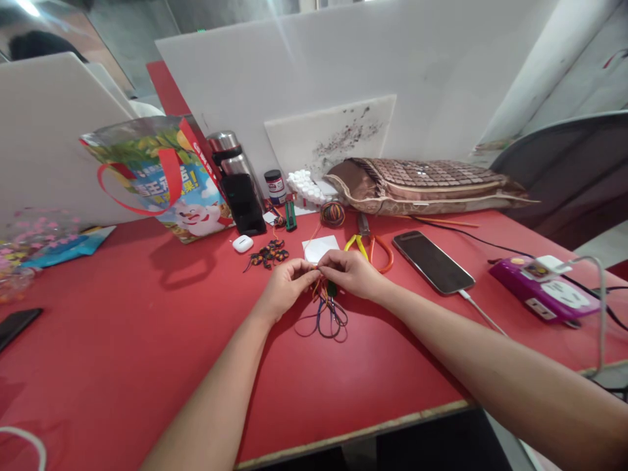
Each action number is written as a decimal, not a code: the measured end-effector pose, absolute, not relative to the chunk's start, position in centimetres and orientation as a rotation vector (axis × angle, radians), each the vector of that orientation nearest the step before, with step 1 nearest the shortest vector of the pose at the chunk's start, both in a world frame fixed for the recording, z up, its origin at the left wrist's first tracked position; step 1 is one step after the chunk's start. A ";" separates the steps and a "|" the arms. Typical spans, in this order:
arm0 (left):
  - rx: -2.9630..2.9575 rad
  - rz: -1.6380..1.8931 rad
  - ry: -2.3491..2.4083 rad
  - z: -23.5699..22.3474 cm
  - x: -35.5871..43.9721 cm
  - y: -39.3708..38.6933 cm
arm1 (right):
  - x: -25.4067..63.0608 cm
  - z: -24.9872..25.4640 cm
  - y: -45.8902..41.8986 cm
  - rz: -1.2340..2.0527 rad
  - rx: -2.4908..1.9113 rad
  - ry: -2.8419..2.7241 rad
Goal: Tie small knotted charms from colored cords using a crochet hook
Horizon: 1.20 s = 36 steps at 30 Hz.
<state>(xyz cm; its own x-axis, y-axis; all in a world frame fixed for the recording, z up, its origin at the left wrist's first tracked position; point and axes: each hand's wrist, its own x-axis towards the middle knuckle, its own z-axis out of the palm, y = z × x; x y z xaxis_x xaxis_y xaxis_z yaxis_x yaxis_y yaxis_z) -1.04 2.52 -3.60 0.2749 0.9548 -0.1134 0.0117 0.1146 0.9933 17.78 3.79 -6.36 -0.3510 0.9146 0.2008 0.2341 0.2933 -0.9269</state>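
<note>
My left hand (289, 282) and my right hand (354, 273) meet fingertip to fingertip above the red table. Both are closed in a pinch on thin coloured cord (324, 306). Orange strands show at the fingers, and dark loops hang down over the tabletop. A small dark green piece shows under my right fingers; its kind is not clear. Just beyond my hands lies a white paper square (320, 247). A ball of multicoloured cord (332, 214) sits farther back, with one orange strand running toward the paper. Small dark-and-orange knotted pieces (267, 254) lie left of the paper.
Yellow-and-orange-handled pliers (366, 245) and a charging phone (434, 261) lie to the right, near a purple power strip (542, 288). A printed bag (161, 180), a steel flask (230, 157), an earphone case (242, 244) and a brown cushion (426, 186) stand or lie behind.
</note>
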 end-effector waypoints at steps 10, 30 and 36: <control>1.250 0.939 1.067 -3.7 -1.2 2.7 | 17.7 -6.4 3.6 1.065 -1.037 -1.781; 1.342 0.821 1.050 -3.6 -2.1 2.9 | 18.5 -6.2 3.7 1.171 -1.029 -1.696; 1.378 0.814 1.045 -3.7 -2.1 3.0 | 18.2 -6.1 3.6 1.178 -1.017 -1.692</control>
<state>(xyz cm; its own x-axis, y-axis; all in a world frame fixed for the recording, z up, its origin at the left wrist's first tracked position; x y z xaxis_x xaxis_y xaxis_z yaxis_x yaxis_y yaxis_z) -2.07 2.95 -3.66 0.3591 0.9273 -0.1057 0.1241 0.0648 0.9901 18.20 3.60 -6.07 -0.3391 0.9249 0.1718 0.1601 0.2367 -0.9583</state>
